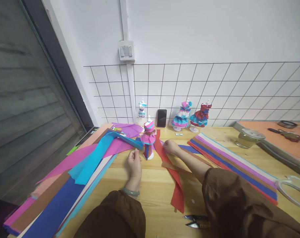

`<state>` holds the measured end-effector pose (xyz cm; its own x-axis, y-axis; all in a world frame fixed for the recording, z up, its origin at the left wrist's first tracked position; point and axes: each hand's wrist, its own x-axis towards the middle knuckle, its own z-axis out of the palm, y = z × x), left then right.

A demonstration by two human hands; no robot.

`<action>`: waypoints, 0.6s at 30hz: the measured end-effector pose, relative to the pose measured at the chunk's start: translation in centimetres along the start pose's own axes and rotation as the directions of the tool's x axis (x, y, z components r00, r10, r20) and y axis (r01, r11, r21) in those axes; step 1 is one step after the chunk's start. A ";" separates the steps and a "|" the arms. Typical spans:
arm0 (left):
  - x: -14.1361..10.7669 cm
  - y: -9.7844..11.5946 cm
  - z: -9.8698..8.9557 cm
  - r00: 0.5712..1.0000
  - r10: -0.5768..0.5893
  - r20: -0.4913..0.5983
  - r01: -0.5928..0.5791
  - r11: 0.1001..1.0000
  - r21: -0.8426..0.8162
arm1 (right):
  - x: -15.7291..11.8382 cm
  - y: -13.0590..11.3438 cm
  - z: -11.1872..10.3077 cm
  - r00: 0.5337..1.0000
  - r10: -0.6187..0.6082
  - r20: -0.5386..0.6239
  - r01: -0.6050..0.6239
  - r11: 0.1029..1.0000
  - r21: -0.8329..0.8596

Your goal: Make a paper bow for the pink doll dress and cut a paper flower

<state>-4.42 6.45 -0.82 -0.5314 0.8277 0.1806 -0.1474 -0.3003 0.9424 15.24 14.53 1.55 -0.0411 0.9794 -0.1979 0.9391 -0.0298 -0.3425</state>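
A small dress-form mannequin (148, 138) on a white round base stands upright between my hands. It wears a pink ruffled top with a turquoise band, and blue and brown strips hang below. My left hand (135, 163) is closed with its fingertips together, just left of the base. The end of a turquoise fabric strip (90, 165) lies right at those fingertips. My right hand (171, 147) is curled closed right of the mannequin, beside a red fabric strip (173, 180). A bit of purple shows by its fingertips. What either hand pinches, if anything, is hidden.
Layered colored strips (55, 205) cover the left side; more strips (235, 165) lie at right. Dressed mannequins (181, 115) and a phone (162, 118) stand along the wall. Thread snips (195, 221) lie in front. A glass jar (250, 138) stands right, near a white ring (290, 193).
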 end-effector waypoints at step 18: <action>-0.1 -0.1 -0.1 1.000 0.007 -0.020 -0.007 1.000 0.005 | -2.7 0.2 -11.8 0.949 -0.117 -0.292 0.081 0.988 -0.132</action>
<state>-4.43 6.39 -0.93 -0.5493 0.8156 0.1817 -0.1394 -0.3038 0.9425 19.59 14.25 12.84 -0.0486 0.9915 0.1207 0.9696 0.0759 -0.2328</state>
